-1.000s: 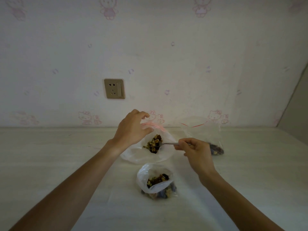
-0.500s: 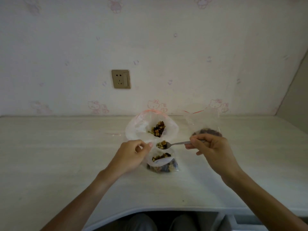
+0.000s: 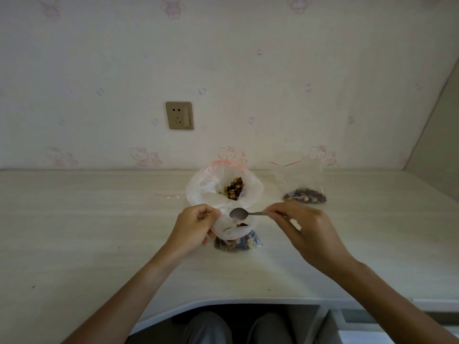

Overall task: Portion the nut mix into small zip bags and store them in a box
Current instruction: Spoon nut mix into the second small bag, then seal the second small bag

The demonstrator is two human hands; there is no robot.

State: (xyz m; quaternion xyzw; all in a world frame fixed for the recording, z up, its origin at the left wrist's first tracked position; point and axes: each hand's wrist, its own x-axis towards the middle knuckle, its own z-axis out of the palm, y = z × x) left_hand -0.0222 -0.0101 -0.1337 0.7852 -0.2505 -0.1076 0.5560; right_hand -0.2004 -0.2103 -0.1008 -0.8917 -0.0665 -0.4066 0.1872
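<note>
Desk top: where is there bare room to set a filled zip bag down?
Free: the desk left of the left hand, out to the far edge, and the near right, in front of the filled bag. Crowded: the middle, where the big bag, small bag, spoon and right hand bunch.

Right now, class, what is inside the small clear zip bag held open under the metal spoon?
The small clear zip bag holds dark and tan nut mix at its bottom. Its folded white rim and the left hand cover part of the contents, so how full it is cannot be seen.
</note>
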